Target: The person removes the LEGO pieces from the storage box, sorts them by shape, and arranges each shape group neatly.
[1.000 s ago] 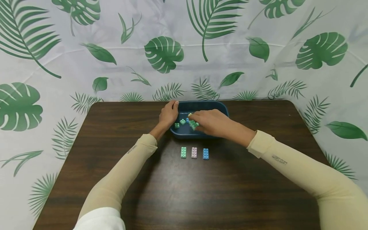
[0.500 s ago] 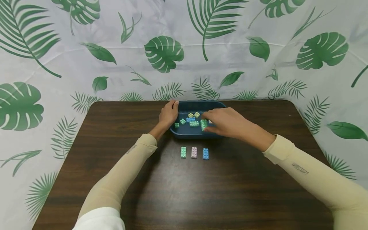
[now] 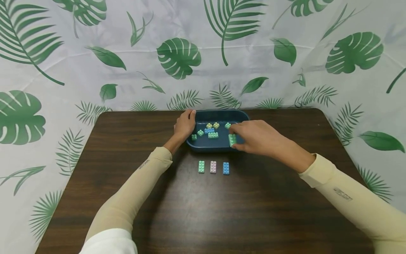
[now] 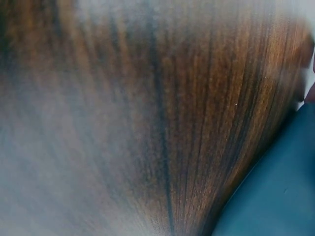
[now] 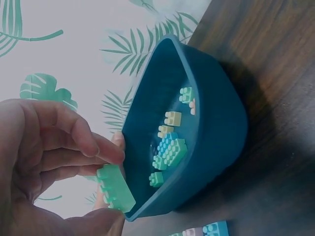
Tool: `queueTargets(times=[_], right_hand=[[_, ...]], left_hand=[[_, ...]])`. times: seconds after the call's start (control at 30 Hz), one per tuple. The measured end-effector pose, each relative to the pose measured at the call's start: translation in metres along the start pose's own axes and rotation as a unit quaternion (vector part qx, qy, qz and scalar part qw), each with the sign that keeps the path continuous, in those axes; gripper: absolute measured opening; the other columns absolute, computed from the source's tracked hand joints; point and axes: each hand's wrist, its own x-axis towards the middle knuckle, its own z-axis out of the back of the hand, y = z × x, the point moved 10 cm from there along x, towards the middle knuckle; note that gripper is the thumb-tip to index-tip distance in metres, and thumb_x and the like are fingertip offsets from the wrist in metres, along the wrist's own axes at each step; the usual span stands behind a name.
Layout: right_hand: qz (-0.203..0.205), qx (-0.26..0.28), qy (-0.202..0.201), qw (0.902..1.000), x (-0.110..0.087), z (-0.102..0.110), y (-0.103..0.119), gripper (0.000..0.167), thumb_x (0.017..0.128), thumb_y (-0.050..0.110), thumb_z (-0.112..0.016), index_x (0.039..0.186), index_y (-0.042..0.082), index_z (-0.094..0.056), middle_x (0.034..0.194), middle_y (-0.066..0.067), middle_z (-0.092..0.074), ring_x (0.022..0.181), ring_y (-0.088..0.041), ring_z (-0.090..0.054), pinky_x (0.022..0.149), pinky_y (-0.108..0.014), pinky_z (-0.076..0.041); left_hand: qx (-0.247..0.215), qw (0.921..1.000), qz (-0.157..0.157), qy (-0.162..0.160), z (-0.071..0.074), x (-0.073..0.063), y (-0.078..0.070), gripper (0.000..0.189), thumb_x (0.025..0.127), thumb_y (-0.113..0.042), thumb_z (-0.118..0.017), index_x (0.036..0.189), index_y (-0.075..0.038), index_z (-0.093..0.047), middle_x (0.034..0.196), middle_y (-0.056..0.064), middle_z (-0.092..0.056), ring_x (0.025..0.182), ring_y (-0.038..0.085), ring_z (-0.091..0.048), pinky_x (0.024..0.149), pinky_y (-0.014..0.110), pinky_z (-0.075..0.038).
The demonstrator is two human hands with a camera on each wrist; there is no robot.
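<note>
My left hand (image 3: 185, 123) grips the left rim of a dark blue plastic bin (image 3: 210, 149); only a sliver of that bin (image 4: 275, 196) shows in the left wrist view. My right hand (image 3: 258, 137) pinches a green toy building brick (image 3: 232, 140) between thumb and fingers, over the right part of the bin. In the right wrist view this brick (image 5: 116, 188) is seen from its side, studs toward the palm. Several loose bricks lie in the bin: a blue one (image 3: 209, 130), a green one (image 3: 213, 135) and small yellow ones (image 3: 216, 125).
In front of the bin, a green brick (image 3: 201, 167), a pink brick (image 3: 213, 167) and a blue brick (image 3: 226, 168) stand in a row on the dark wooden table (image 3: 196, 211). A leaf-patterned cloth (image 3: 133, 77) hangs behind the table.
With the green brick in its fingers, my right hand has moved from the bin's middle toward its right, uncovering the bricks inside. The left hand has stayed on the rim.
</note>
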Motion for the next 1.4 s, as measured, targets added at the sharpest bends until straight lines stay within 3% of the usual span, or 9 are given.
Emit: queueTargets(times=[0.03, 0.17, 0.27, 0.4, 0.53, 0.9, 1.1, 1.33, 1.4], right_hand=[[-0.001, 0.001, -0.002, 1.0, -0.001, 0.0, -0.001, 0.045, 0.091, 0.04, -0.084, 0.126, 0.014, -0.072, 0.12, -0.004, -0.079, 0.093, -0.017, -0.074, 0.075, -0.039, -0.061], [-0.003, 0.007, -0.008, 0.9999, -0.009, -0.005, -0.005, 0.045, 0.091, 0.04, -0.085, 0.125, 0.015, -0.072, 0.119, -0.003, -0.079, 0.089, -0.014, -0.071, 0.075, -0.039, -0.06], [-0.003, 0.013, -0.01, 0.9999, -0.014, -0.01, -0.006, 0.044, 0.091, 0.041, -0.085, 0.124, 0.015, -0.073, 0.121, -0.003, -0.078, 0.089, -0.013, -0.07, 0.077, -0.04, -0.06], [-0.003, 0.016, -0.008, 0.9998, -0.021, -0.017, -0.005, 0.042, 0.088, 0.043, -0.086, 0.118, 0.015, -0.074, 0.114, -0.003, -0.079, 0.084, -0.013, -0.068, 0.076, -0.041, -0.059], [0.0, 0.014, -0.008, 0.9999, -0.026, -0.023, -0.004, 0.04, 0.085, 0.046, -0.088, 0.108, 0.017, -0.073, 0.101, -0.001, -0.078, 0.078, -0.011, -0.065, 0.073, -0.04, -0.058], [0.007, 0.041, 0.009, 0.9991, -0.032, -0.036, 0.001, 0.039, 0.084, 0.04, -0.09, 0.107, 0.014, -0.073, 0.097, 0.001, -0.077, 0.07, -0.008, -0.059, 0.069, -0.037, -0.055], [0.012, 0.058, 0.016, 0.9981, -0.032, -0.043, 0.006, 0.04, 0.084, 0.04, -0.09, 0.107, 0.016, -0.069, 0.097, 0.002, -0.074, 0.068, -0.007, -0.055, 0.067, -0.032, -0.052], [0.022, 0.055, 0.01, 0.9982, -0.033, -0.052, 0.011, 0.042, 0.082, 0.04, -0.092, 0.106, 0.017, -0.065, 0.093, 0.005, -0.07, 0.067, -0.005, -0.053, 0.065, -0.03, -0.051], [0.024, 0.049, 0.01, 0.9984, -0.034, -0.055, 0.012, 0.042, 0.082, 0.041, -0.092, 0.104, 0.017, -0.065, 0.091, 0.005, -0.07, 0.066, -0.005, -0.052, 0.064, -0.03, -0.05]], left_hand=[[-0.003, 1.0, 0.0, 0.001, 0.003, -0.006, -0.005, 0.045, 0.116, -0.047, -0.033, 0.132, -0.017, -0.062, 0.109, 0.009, -0.063, 0.107, 0.032, -0.061, 0.104, 0.058, -0.039], [0.006, 1.0, -0.001, 0.0, -0.01, 0.015, 0.013, 0.048, 0.114, -0.052, -0.032, 0.138, -0.023, -0.062, 0.114, 0.005, -0.066, 0.111, 0.028, -0.063, 0.102, 0.058, -0.041], [0.007, 1.0, 0.001, 0.005, -0.012, 0.017, 0.015, 0.049, 0.115, -0.052, -0.03, 0.14, -0.023, -0.061, 0.118, 0.005, -0.067, 0.113, 0.028, -0.063, 0.102, 0.056, -0.042], [-0.001, 1.0, -0.005, 0.0, 0.002, -0.007, -0.005, 0.046, 0.116, -0.045, -0.032, 0.14, -0.017, -0.06, 0.121, 0.009, -0.066, 0.115, 0.031, -0.061, 0.105, 0.057, -0.041], [-0.004, 1.0, -0.009, -0.001, 0.005, -0.011, -0.008, 0.045, 0.116, -0.043, -0.034, 0.14, -0.015, -0.06, 0.12, 0.01, -0.065, 0.115, 0.031, -0.061, 0.106, 0.057, -0.042], [0.001, 1.0, 0.002, 0.007, -0.015, 0.024, 0.021, 0.044, 0.114, -0.052, -0.033, 0.131, -0.023, -0.063, 0.107, 0.005, -0.062, 0.101, 0.027, -0.058, 0.094, 0.053, -0.042], [-0.003, 0.9999, 0.0, 0.011, -0.009, 0.015, 0.013, 0.046, 0.115, -0.051, -0.031, 0.133, -0.022, -0.062, 0.109, 0.007, -0.063, 0.102, 0.028, -0.059, 0.096, 0.053, -0.042], [0.005, 0.9999, 0.01, 0.007, -0.012, 0.021, 0.018, 0.046, 0.114, -0.052, -0.032, 0.135, -0.025, -0.062, 0.11, 0.004, -0.064, 0.103, 0.026, -0.059, 0.095, 0.052, -0.042], [-0.002, 0.9999, 0.008, 0.01, -0.009, 0.016, 0.014, 0.046, 0.115, -0.051, -0.031, 0.136, -0.023, -0.061, 0.112, 0.006, -0.063, 0.104, 0.028, -0.059, 0.098, 0.053, -0.042]])
